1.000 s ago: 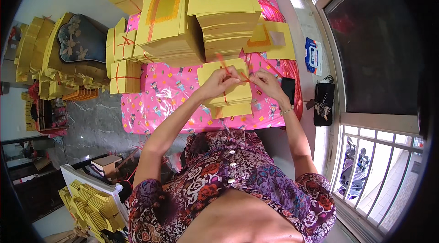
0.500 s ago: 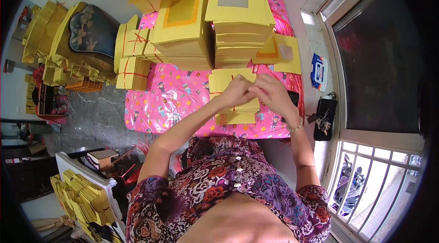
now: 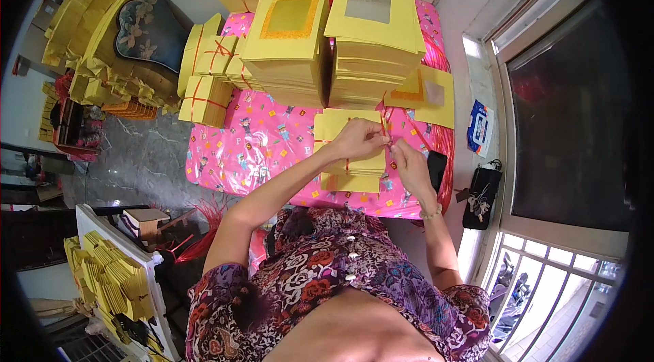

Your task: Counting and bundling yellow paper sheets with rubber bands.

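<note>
A stack of yellow paper (image 3: 354, 180) lies on the near part of the pink covered table (image 3: 252, 137), with red string (image 3: 385, 125) running across and around it. Over its top, the thumb and fingertips of my left hand (image 3: 360, 138) are pinched on the red string. My right hand (image 3: 411, 168) is just right of the stack and slightly nearer me. Its fingers are pressed together on the string close to my left fingertips. Part of the stack and string is hidden under my left hand.
Behind stand tall piles of yellow paper, one with a gold square (image 3: 289, 17) on top, one with a silver square (image 3: 368, 3). String-tied bundles (image 3: 204, 100) sit at left. A black phone (image 3: 437, 170) lies right of my right hand, and a barred window (image 3: 552, 287) is beyond.
My hands were together over the stack; my right hand has drawn down and right, slightly apart from the left. The whole view has shifted a little.
</note>
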`<state>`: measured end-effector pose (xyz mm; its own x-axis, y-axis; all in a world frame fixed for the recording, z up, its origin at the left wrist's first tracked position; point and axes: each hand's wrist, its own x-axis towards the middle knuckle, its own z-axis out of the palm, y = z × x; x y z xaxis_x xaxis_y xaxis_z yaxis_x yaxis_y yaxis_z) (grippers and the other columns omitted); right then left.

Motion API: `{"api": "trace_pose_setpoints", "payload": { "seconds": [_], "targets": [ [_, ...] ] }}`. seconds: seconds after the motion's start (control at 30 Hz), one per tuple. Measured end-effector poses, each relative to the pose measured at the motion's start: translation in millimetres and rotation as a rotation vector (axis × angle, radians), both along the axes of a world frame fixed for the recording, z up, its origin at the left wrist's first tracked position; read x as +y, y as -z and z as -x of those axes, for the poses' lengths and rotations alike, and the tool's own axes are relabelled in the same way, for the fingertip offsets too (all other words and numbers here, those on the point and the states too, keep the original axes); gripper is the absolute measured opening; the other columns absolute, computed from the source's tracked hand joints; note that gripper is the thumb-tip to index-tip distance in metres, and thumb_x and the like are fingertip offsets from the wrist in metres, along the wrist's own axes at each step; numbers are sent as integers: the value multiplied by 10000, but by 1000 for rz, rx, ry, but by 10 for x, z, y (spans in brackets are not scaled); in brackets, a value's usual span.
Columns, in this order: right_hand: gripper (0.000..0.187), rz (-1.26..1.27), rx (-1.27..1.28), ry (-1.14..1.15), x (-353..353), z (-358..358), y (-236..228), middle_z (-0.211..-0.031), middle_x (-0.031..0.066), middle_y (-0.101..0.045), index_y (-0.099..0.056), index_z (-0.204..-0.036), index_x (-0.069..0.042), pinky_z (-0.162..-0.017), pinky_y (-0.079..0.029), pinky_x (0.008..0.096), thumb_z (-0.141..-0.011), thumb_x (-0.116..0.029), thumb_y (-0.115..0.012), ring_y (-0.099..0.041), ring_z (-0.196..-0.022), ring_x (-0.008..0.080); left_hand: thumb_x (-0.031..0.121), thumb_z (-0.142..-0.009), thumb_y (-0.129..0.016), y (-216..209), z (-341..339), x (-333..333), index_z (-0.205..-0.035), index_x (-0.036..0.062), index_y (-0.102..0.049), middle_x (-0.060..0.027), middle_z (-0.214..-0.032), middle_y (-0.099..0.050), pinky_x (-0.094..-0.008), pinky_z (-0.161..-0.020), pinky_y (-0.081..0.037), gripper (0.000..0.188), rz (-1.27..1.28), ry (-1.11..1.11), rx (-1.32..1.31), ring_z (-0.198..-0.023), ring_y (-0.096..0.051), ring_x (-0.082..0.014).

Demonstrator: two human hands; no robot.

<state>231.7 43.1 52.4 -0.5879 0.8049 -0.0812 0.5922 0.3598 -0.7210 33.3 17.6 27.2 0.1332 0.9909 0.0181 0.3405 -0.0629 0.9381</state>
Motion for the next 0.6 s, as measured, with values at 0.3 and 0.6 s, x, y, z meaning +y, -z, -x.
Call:
{"api": "trace_pose_setpoints", "payload": {
  "seconds": [0.3, 0.6],
  "targets": [
    [107, -56, 109, -111, 54, -118, 247, -866, 152, -559, -539, -937, -17, -659, -446, 369, -938, -110, -485, -575, -764, 302, 41, -796, -676, -77, -59, -103, -815, 22, -670, -18, -739, -662, -246, -647, -500, 28, 140, -35, -90, -694, -599, -64],
    [173, 190, 533, -101, 259, 272, 676, -946, 38, -558, -614, -1072, -3, -786, -449, 252, -911, 2, -552, -553, -905, 123, 5, -670, -642, -25, -61, -228, -911, 80, -610, -42, -772, -591, -362, -572, -501, 255, -647, -125, 551, -723, -584, -236]
  ]
}}
